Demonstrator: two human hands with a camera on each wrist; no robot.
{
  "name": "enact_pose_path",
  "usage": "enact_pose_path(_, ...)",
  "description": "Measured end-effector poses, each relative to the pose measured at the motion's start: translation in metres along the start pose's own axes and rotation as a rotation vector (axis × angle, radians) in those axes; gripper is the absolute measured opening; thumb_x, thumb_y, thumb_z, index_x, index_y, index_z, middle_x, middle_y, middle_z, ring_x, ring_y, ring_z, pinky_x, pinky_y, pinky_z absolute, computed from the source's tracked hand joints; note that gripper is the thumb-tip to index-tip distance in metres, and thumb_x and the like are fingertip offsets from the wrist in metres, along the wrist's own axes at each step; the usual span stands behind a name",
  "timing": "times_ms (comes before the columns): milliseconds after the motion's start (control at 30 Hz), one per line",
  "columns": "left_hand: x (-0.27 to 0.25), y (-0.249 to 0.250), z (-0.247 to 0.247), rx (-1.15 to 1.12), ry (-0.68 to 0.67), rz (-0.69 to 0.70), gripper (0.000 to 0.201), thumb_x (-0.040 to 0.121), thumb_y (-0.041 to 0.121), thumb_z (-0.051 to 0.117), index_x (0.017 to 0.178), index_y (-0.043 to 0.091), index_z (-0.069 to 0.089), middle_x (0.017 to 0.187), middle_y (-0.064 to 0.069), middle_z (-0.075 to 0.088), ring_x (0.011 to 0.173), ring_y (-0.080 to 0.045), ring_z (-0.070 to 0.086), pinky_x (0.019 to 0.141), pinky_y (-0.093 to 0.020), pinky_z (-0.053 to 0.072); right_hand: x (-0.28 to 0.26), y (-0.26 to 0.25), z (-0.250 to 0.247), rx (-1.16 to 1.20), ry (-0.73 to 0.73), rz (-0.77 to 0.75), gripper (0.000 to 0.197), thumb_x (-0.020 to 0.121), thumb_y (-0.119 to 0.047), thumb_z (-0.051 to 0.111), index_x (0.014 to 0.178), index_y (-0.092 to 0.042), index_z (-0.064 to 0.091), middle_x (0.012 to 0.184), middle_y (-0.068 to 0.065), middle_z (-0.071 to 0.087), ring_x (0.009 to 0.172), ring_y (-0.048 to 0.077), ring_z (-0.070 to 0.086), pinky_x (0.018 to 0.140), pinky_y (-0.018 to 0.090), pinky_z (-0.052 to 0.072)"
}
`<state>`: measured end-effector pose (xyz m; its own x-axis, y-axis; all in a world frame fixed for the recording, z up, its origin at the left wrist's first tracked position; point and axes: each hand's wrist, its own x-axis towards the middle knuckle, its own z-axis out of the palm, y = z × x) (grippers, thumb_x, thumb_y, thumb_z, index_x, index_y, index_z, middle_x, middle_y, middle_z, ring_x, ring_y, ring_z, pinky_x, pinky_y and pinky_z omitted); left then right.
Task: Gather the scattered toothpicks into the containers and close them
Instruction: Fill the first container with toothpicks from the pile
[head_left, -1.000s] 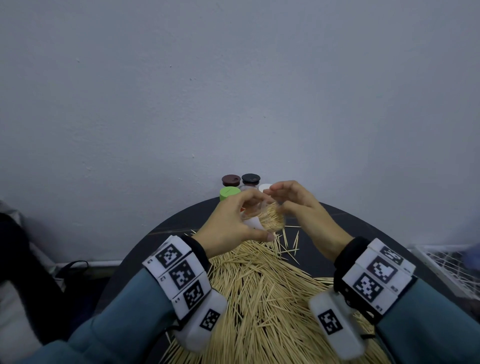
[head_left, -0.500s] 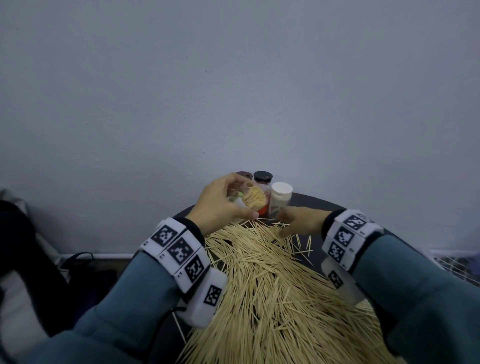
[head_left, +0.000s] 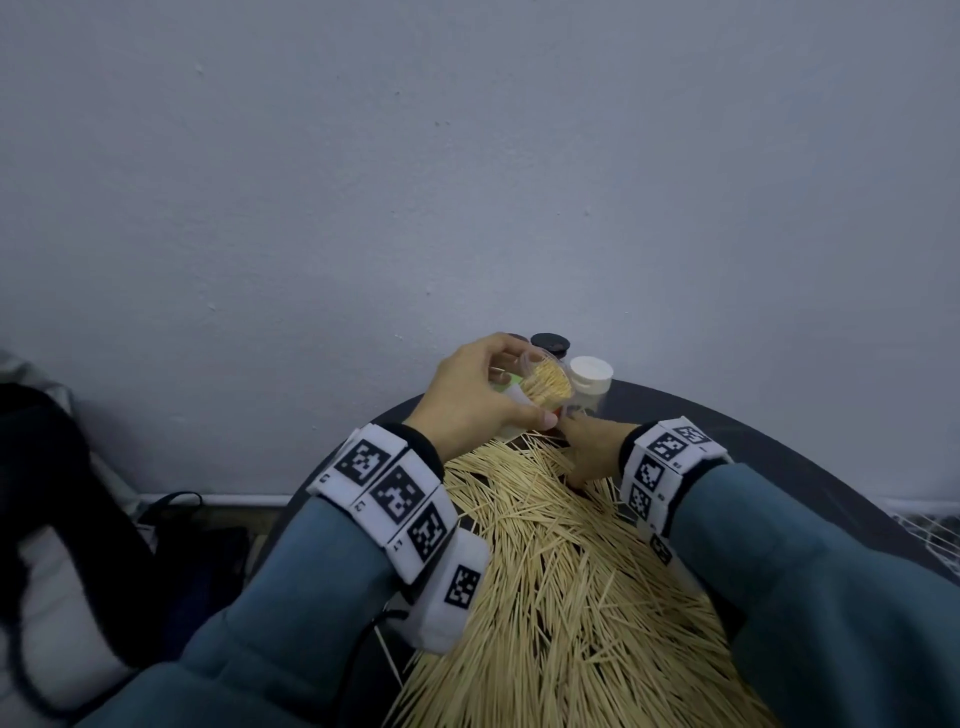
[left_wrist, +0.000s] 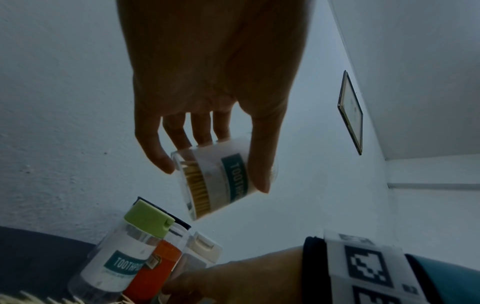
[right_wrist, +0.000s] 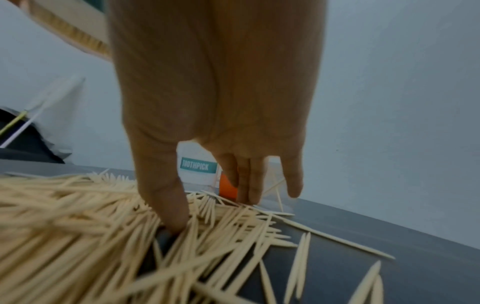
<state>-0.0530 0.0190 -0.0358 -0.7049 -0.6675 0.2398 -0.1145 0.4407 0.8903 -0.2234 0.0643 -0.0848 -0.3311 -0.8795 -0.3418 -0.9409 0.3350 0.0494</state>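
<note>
left hand, open container tilted sideways

The light is dim, flat and bluish in all three views, and the wall reads as an even grey without hard shadows. From my wrists, my left hand and right hand look dark and backlit. The toothpicks smear with motion blur. Straight lines bow toward the edges of the wide-angle views.

"TOOTHPICK" on teal label of upright container.
</note>
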Motion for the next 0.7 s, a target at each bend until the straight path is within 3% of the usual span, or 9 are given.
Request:
enact_pose_path(100, -0.001, 0.001, 0.001, 0.002, -0.006, -0.002, 0.054, 0.062, 0.011, 0.086, 0.106, 0.026, 0.059, 0.109, 0.003, 0.062, 0.108, -0.015, 0.056, 0.087, -0.026, 0.048, -0.004, 0.002, 0.0, -0.058, 0.017, -0.009, 0.068, 0.084, -0.029, 0.063, 0.141, -0.008, 0.032, 0.144, 0.012, 0.033, 0.131, 0.027, 0.036, 0.106, 0.042, 0.037)
enact_pose_path(267, -0.003, 0.002, 0.002, 0.001, -0.014, -0.016, 0.056, 0.061, 0.012, 0.087, 0.109, 0.024, 0.06, 0.111, 0.001, 0.063, 0.108, -0.017, 0.058, 0.087, -0.028, 0.049, -0.018, 0.004, 0.004, -0.044, 0.014, -0.042, 0.038, 0.092, -0.029, 0.053, 0.122, -0.006, 0.047, 0.128, 0.011, 0.05, 0.116, 0.026, 0.05, 0.096, 0.038, 0.044)
enact_pose_path(433, -0.005, 0.004, 0.004, 0.006, -0.038, -0.018, 0.062, 0.063, 0.012, 0.086, 0.118, 0.019, 0.059, 0.113, 0.001, 0.062, 0.108, -0.016, 0.057, 0.073, -0.017, 0.046, -0.027, 0.0, 0.009, -0.047, 0.003, -0.031, 0.038, 0.099, -0.023, 0.037, 0.128, 0.001, 0.041, 0.133, 0.016, 0.048, 0.121, 0.029, 0.048, 0.097, 0.035, 0.039)
enact_pose_path(567, -0.006, 0.006, 0.006, 0.006, -0.048, -0.022, 0.063, 0.064, 0.011, 0.085, 0.121, 0.018, 0.058, 0.114, 0.0, 0.062, 0.109, -0.016, 0.056, 0.074, -0.017, 0.046, -0.031, -0.004, 0.016, -0.103, -0.064, 0.053, 0.034, 0.099, -0.01, 0.032, 0.13, 0.003, 0.037, 0.135, 0.019, 0.045, 0.123, 0.033, 0.047, 0.102, 0.045, 0.039)
enact_pose_path(700, -0.008, 0.007, 0.007, 0.007, -0.051, -0.029, 0.065, 0.064, 0.011, 0.085, 0.122, 0.017, 0.057, 0.115, 0.0, 0.062, 0.11, -0.017, 0.057, 0.081, -0.023, 0.049, -0.039, -0.008, 0.017, -0.14, -0.068, 0.017, 0.038, 0.098, -0.004, 0.036, 0.134, 0.005, 0.032, 0.139, 0.019, 0.039, 0.128, 0.032, 0.041, 0.105, 0.04, 0.036)
